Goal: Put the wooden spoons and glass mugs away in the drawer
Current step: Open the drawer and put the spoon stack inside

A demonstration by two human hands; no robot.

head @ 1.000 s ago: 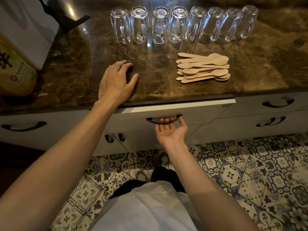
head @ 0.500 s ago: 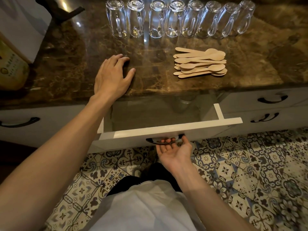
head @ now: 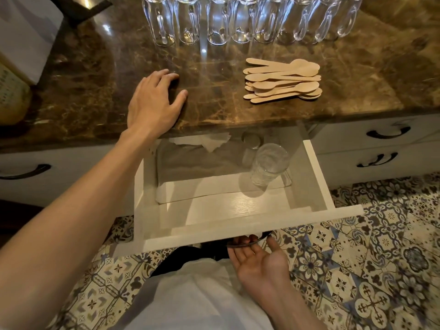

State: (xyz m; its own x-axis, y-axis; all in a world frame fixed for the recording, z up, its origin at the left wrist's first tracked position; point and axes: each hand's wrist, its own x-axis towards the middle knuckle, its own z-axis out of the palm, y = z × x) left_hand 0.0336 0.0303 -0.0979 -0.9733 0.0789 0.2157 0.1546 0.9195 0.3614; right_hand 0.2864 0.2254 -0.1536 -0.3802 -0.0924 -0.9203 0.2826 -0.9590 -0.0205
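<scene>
Several clear glass mugs (head: 247, 22) stand upside down in a row at the back of the brown marble counter (head: 214, 108). A pile of wooden spoons (head: 283, 79) lies on the counter to the right of centre. Below it, the white drawer (head: 238, 226) stands pulled far out. Inside it are a clear glass (head: 269, 164), a second glass (head: 251, 140) behind it and a grey liner. My left hand (head: 152, 106) rests flat on the counter edge. My right hand (head: 258, 256), palm up, has its fingers hooked around the drawer's dark handle.
White paper (head: 209, 141) lies at the back of the drawer. Closed drawers with dark handles (head: 388, 133) flank it on both sides. A yellow-labelled package (head: 12, 96) and a white box sit at the counter's left end. Patterned floor tiles (head: 381, 258) lie below.
My right hand has pulled the drawer from barely out to far out, baring the glasses and paper inside. My left hand has stayed on the counter.
</scene>
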